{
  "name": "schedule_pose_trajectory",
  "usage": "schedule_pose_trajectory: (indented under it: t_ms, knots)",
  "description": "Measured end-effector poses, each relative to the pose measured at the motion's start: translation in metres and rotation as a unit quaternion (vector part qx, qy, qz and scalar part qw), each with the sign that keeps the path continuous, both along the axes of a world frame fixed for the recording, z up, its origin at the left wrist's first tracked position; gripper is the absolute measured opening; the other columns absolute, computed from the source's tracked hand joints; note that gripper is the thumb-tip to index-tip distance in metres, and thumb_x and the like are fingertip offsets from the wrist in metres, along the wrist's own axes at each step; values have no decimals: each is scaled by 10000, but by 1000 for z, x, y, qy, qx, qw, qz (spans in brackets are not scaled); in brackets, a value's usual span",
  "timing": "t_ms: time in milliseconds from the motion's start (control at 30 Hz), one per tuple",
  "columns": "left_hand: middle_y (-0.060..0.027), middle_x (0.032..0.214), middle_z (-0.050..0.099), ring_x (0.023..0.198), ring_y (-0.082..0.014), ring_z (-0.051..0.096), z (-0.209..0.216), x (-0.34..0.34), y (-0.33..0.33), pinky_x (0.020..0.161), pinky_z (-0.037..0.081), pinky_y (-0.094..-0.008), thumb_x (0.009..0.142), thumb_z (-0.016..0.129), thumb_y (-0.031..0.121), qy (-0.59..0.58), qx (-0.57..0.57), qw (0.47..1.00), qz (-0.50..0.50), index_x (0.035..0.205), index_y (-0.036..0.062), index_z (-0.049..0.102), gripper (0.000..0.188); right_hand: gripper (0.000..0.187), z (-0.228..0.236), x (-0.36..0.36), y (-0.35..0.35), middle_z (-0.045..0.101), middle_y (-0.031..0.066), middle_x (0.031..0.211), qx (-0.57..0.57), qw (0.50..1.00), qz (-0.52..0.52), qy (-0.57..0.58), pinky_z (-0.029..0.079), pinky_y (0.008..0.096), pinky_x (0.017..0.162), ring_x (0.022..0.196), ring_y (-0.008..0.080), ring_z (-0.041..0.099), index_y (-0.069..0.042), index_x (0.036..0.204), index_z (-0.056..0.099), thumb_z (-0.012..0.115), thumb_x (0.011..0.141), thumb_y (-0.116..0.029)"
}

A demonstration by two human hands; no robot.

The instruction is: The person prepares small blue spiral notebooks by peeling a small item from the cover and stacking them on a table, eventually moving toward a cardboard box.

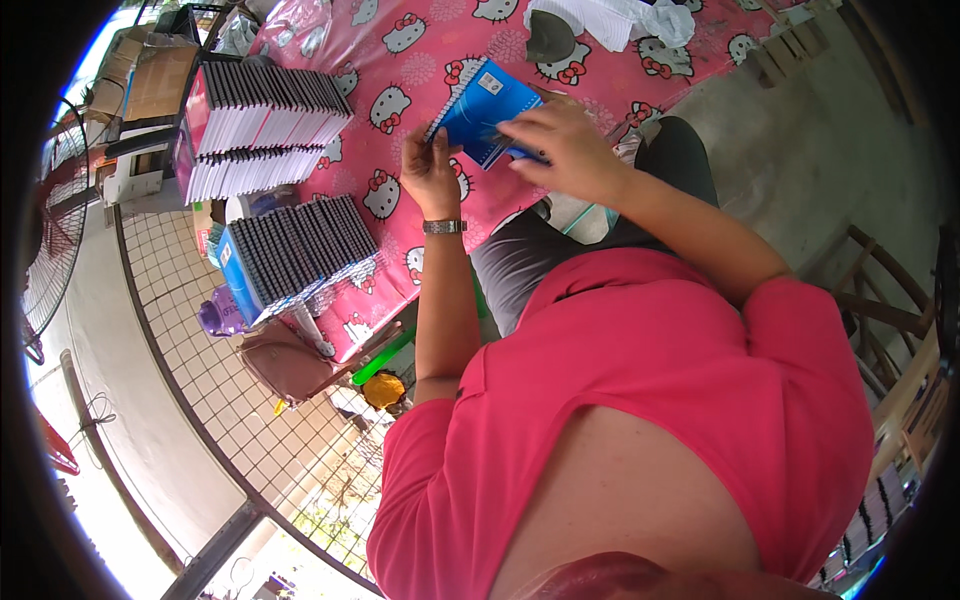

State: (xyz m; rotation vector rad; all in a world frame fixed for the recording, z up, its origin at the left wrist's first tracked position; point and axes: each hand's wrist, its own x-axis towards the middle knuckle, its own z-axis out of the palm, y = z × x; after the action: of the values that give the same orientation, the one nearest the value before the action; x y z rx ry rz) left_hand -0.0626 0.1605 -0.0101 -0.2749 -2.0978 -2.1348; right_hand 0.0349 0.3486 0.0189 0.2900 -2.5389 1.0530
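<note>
- Table [420, 68] w/ pink printed cover: biggest thing here, carries the piles; work goes on at its near edge.
- Upper nb pile [265, 130], far L: two rows, black rings & white page edges. Looks done, i.e. bound & stacked, by my read.
- Lower nb pile [300, 255], just below it, nearer the person: black rings, blue cover on the end. Prob. done too.
- More stock [875, 510], maybe nbs, at lower R rim; too small to tell if done or left.
- Blue nb [485, 110]: the one in hand, at table's near edge, well apart from both piles, tilted, rings along its L side. Prob. mid-job, as it's not on a pile; no. left after it can't be told.
- R hand [565, 150]: over the nb's R side, fingers spread, blurred; can't tell if it's clamped on anything.
- L hand [432, 165]: thumb & fingers together on the nb's near L corner, seems pinched.
- Wristwatch [445, 227]: metal band, L wrist.
</note>
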Motion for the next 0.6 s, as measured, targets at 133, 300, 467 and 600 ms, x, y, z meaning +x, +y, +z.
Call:
schedule_pose_trajectory:
  t_ms: [133,300,467,600]
  knots:
    - [-21,775,638,698,-67,603,-1,1,-4,583,507,-203,897,645,35,-25,-48,999,-3,982,-20,619,105,449,5,-25,-35,626,23,1112,18,999,10,39,403,428,911,1061,236,544,-99,1170,637,717,758,-258]
    - [-22,788,658,693,-60,590,-11,4,-8,615,491,-210,892,638,18,43,-112,992,30,960,-30,630,83,432,9,-36,-45,624,4,1107,100,994,0,51,393,389,880,1035,207,536,-111,1143,651,718,748,-271]
    - [-55,842,694,714,-68,605,-11,8,-7,628,496,-222,876,623,-17,49,-137,988,44,939,-47,646,73,376,10,-37,-44,637,19,1056,92,995,11,32,423,378,848,976,217,553,-96,1113,665,699,771,-247]
    - [-38,834,688,692,-61,573,0,12,-1,621,486,-224,897,612,20,61,-184,980,51,971,-39,682,118,310,8,-45,-35,662,48,1007,-254,924,93,-271,461,323,811,922,193,603,-52,1085,670,663,843,-244]
